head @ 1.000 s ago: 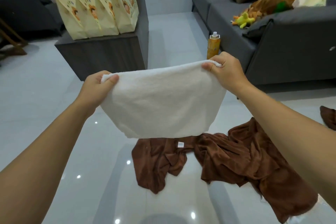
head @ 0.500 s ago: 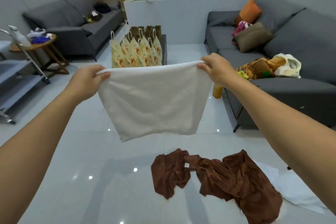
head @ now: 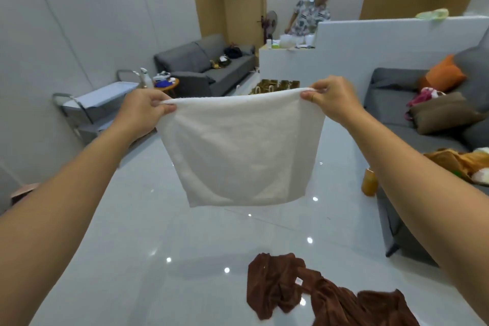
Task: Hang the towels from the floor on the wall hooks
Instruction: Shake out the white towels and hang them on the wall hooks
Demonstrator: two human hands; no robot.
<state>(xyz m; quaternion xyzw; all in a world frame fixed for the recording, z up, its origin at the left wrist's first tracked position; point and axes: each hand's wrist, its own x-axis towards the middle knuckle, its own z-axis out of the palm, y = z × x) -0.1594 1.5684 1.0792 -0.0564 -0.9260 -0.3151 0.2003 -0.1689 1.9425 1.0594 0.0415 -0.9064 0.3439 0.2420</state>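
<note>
Off the floor [head: 132, 246] and up in the air, straight ahead: white towel [head: 243, 151], spread flat, top edge pulled taut, lower edge hanging free well above the tiles. Pinched at the top left corner by the left hand [head: 143, 111], thumb and fingers [head: 165, 108] closed tight on the hem; pinched the same way at the top right corner by the right hand [head: 333, 99]. Nothing else in either hand. Held wide like this most likely to open the cloth out and present a clean edge for hooking, instead of carrying it bunched.

Below and to the right, well apart: brown towel [head: 330, 296], crumpled on the floor, untouched, a small white label showing among the folds. Probably next in turn.

No wall hooks in view; location impossible to tell. Bare wall on the left with a metal trolley [head: 87, 106] against it, a grey sofa [head: 391, 103] on the right with cushions, an orange bottle [head: 369, 182] on the floor beside it, another person [head: 312, 14] behind a low white partition at the far end.

Early in the task by the look of it: one towel lifted, none hung. Next, a carry to the hooks, with care on the glossy floor and around the brown heap.
</note>
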